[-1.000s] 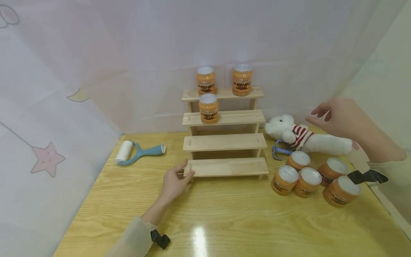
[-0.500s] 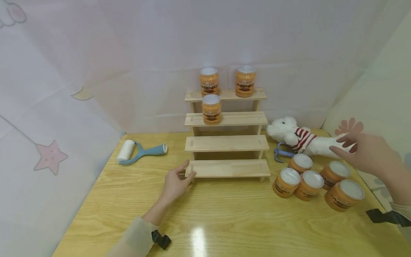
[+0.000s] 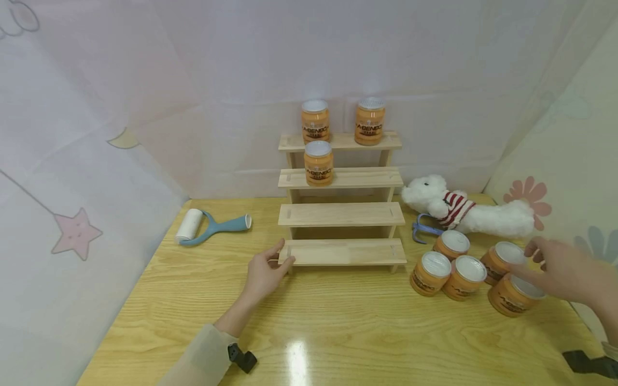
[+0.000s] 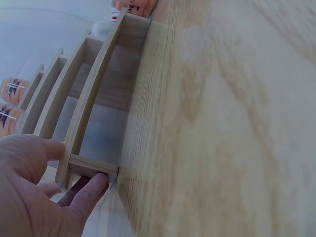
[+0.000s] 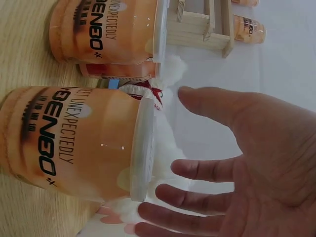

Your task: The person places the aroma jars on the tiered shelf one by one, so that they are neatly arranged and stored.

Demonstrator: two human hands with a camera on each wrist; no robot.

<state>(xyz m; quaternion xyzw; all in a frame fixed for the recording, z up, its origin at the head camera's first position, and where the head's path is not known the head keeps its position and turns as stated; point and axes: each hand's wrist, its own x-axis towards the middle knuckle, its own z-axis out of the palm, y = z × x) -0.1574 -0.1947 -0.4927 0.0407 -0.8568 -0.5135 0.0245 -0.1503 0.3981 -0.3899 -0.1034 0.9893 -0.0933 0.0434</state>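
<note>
Right hand (image 3: pixel 565 268) spread, fingers over nearest of five orange jars (image 3: pixel 513 294) clustered on surface (image 3: pixel 338 332). Left hand (image 3: pixel 263 273) pinches corner of four-step wooden rack (image 3: pixel 341 214). Three jars (image 3: pixel 318 162) on upper steps. One plush toy (image 3: pixel 463 209), one lint roller (image 3: pixel 210 228) behind.

A pale wooden desk (image 3: pixel 338 327) with strong grain fills the foreground, and a bright spot of overhead light glares off its varnish near the front edge. Thin white cloth (image 3: pixel 232 64) hangs as a backdrop behind it, creased in long folds and faintly pink where light comes through. On the left the cloth carries a pink star (image 3: pixel 76 234) and a yellow crescent moon (image 3: pixel 123 140). The right-hand wall panel is cream, printed with an orange flower (image 3: pixel 530 194) and a pale blue one.
</note>
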